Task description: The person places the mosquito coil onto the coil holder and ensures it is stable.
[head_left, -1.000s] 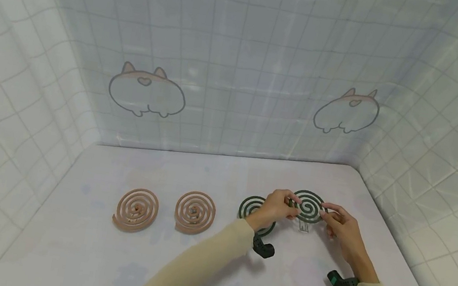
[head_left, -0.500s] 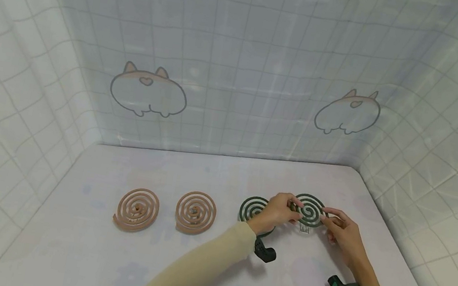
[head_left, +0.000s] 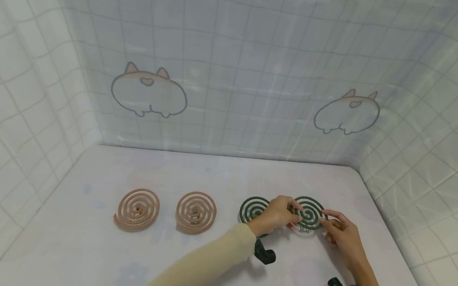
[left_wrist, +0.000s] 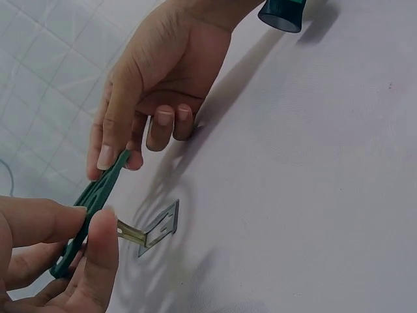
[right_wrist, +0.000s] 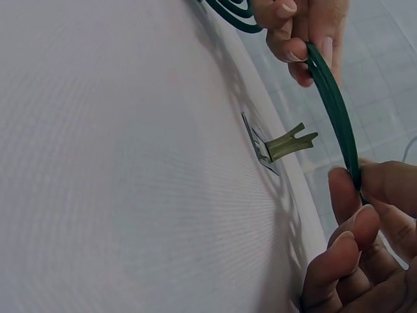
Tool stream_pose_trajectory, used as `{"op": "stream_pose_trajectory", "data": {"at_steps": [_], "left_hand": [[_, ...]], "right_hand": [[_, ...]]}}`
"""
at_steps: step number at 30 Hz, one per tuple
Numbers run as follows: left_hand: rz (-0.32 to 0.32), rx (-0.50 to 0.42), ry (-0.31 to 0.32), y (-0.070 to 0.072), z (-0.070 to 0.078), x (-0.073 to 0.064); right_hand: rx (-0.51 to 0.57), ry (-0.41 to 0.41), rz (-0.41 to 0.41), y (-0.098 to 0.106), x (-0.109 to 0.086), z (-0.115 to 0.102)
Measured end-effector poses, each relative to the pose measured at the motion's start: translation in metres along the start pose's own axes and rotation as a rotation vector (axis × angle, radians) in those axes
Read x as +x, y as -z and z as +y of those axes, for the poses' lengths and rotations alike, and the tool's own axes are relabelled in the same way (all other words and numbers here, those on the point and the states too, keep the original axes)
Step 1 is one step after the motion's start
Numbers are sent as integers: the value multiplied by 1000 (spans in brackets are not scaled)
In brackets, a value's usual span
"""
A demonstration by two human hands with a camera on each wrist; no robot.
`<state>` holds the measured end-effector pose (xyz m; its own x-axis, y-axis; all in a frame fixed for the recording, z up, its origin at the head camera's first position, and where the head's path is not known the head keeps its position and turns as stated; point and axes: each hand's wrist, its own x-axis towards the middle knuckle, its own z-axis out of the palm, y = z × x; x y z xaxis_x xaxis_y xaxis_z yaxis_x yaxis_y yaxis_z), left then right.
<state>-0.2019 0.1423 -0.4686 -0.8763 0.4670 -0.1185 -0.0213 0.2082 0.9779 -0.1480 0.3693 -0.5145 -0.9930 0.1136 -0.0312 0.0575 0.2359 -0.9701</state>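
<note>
Both my hands hold a green mosquito coil (right_wrist: 335, 107) by opposite edges, above the table. My left hand (head_left: 278, 214) pinches its left edge between thumb and fingers, while my right hand (head_left: 342, 233) pinches the right edge. Below the coil stands a small metal coil stand (left_wrist: 159, 228), its flat base on the table and its forked prong (right_wrist: 287, 145) pointing up. In both wrist views a gap shows between prong and coil, and the coil looks tilted. Left of it lies a second green coil (head_left: 256, 213), partly hidden by my left hand and wrist.
Two brown mosquito coils (head_left: 195, 212) lie on the left half of the white table (head_left: 102, 263), with small stand parts showing at their centres. Grid-patterned sheeting (head_left: 237, 89) walls in the back and sides.
Both hands have brought the green coil slightly down and toward me, so it covers more of the stand in the head view. The other coils stay where they were.
</note>
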Motion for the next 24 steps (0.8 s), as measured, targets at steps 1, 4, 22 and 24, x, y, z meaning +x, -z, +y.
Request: {"op": "stream_pose_trajectory", "data": {"at_steps": [1, 4, 22, 24], "left_hand": [[-2, -4, 1, 0, 0, 0], [-10, -17, 5, -1, -1, 0], [0, 24, 38, -3, -3, 0], [2, 28, 39, -4, -3, 0]], "right_hand": [[-3, 2, 0, 0, 0, 0], [-13, 3, 1, -1, 0, 0], [-63, -16, -2, -2, -2, 0], [-69, -28, 1, -2, -1, 1]]}}
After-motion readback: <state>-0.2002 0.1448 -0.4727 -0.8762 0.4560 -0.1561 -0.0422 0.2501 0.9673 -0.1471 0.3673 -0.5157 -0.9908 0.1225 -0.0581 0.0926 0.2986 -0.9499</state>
